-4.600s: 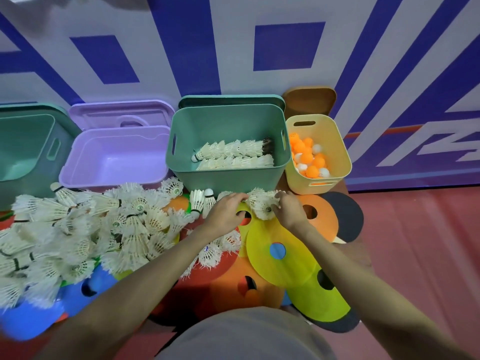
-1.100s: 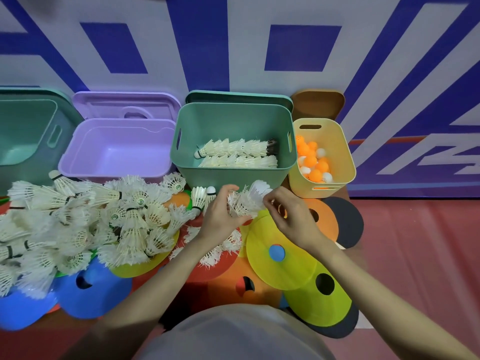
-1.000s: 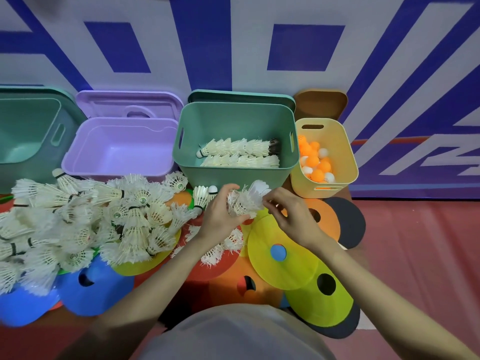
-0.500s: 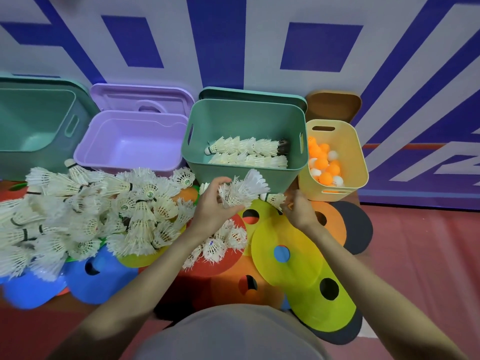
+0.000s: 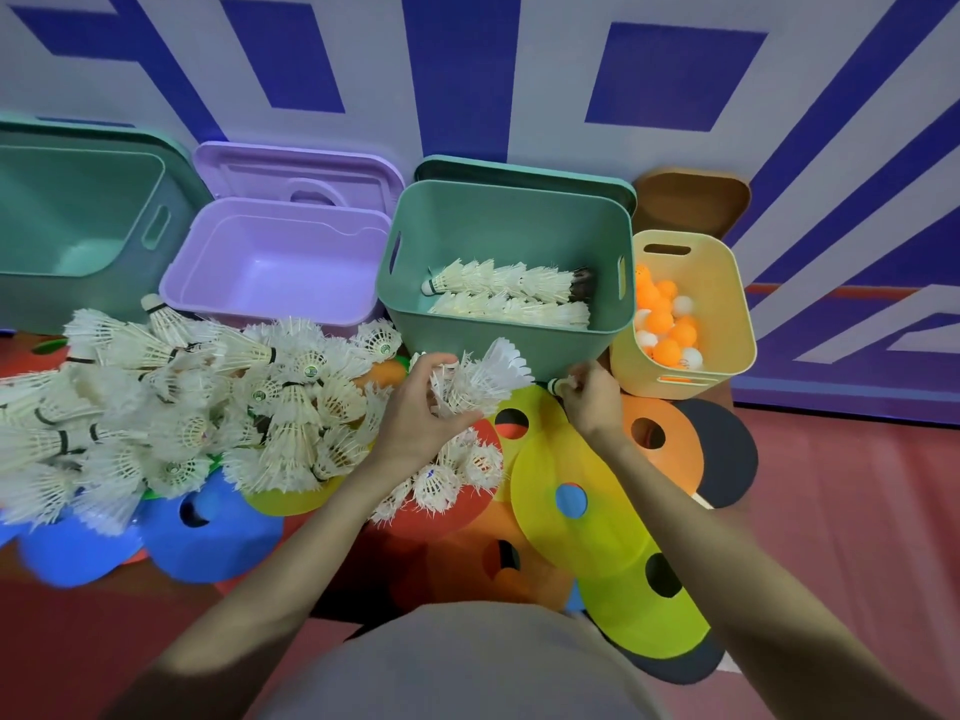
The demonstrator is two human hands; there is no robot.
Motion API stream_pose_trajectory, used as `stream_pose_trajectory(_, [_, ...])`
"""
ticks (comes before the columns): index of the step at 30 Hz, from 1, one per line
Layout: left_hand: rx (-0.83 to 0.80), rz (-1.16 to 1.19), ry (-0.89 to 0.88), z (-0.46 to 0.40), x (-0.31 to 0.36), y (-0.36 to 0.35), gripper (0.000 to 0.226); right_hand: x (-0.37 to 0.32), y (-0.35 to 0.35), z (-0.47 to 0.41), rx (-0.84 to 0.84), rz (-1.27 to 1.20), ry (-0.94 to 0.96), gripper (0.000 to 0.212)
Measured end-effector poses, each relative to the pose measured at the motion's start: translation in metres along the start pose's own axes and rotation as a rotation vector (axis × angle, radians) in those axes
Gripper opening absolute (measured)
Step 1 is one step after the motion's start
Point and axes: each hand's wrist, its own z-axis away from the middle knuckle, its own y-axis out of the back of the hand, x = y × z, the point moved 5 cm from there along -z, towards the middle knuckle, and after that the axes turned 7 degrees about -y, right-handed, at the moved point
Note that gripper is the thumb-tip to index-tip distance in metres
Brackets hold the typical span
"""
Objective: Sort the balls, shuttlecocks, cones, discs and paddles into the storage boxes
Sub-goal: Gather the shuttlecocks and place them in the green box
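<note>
White feathered shuttlecock stack [image 5: 475, 384] lies gripped in the left hand [image 5: 421, 413], just before the green box [image 5: 498, 262]. Right hand [image 5: 589, 394] pinches one loose shuttlecock [image 5: 558, 384] beside it. Nesting it onto the stack seems next.

Matt plastic green box [image 5: 498, 366], feathery shuttlecocks [image 5: 483, 387], smooth plastic discs [image 5: 571, 459] (slight sheen).

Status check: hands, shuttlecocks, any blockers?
Left hand grips shuttlecock stack. Right hand pinches single shuttlecock. Both short of green box; nothing between.
</note>
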Motion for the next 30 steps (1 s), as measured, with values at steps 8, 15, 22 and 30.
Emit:
stream_pose_trajectory(8, [0.017,-0.178,-0.065,0.005,0.004,0.005,0.068,-0.041,0.069,0.070,0.264,-0.274,0.394,0.014])
stream_pose_trajectory(15, [-0.005,-0.191,-0.110,0.012,0.013,0.005,0.070,-0.069,0.082,0.108,0.207,-0.139,0.641,0.012])
stream_pose_trajectory(22, [-0.029,-0.118,-0.126,0.033,0.012,0.017,0.064,-0.085,0.050,0.124,0.037,-0.169,0.602,0.020])
stream_pose_trajectory(30, [0.137,-0.038,-0.022,0.047,-0.016,0.050,0.057,-0.094,0.034,0.147,0.057,-0.284,0.582,0.030])
